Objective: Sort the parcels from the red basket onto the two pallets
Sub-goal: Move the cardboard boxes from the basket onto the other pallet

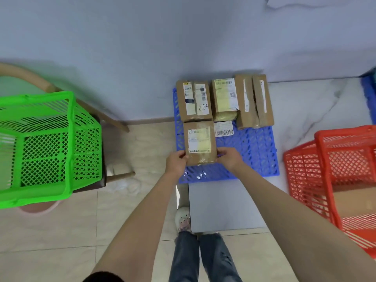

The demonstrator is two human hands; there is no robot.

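A brown cardboard parcel with a white and yellow label rests on the left side of the blue pallet. My left hand grips its near left corner and my right hand grips its near right corner. Behind it, along the wall, stand a labelled parcel, a yellowish parcel and two narrow brown parcels. A small flat white-labelled packet lies beside the held parcel. The red basket stands at the right with a brown parcel inside. A second blue pallet peeks in at the far right.
A green basket sits on a wooden chair at the left. A grey board lies on the tiled floor in front of the pallet. My legs and a shoe are below. The wall runs close behind the pallet.
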